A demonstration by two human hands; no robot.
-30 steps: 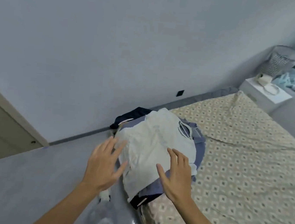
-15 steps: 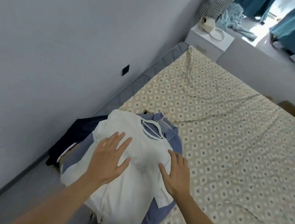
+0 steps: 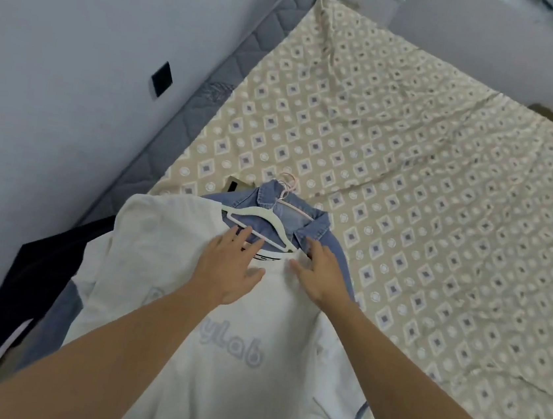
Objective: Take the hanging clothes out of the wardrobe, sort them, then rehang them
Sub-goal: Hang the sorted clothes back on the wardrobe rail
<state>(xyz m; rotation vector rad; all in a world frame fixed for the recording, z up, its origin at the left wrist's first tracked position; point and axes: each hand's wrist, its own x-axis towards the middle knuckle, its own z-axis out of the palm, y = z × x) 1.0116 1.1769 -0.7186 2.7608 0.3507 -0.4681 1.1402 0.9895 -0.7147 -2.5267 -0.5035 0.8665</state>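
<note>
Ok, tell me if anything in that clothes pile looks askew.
The white hanger has slipped out of the white T-shirt neck and lies crooked on the denim jacket. A dark garment trails off the bed's left edge.

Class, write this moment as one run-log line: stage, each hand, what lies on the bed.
stage: sorting | left hand: flat on white T-shirt | right hand: flat at its collar | white hanger: inside shirt | beneath: denim jacket | bed: pile near wall

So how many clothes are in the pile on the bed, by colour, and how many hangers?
White T-shirt: 1
Blue denim jacket: 1
Black garment: 1
White hanger: 1
Pink hanger: 1
Total: 5 that show; more may be hidden under the pile.
</note>
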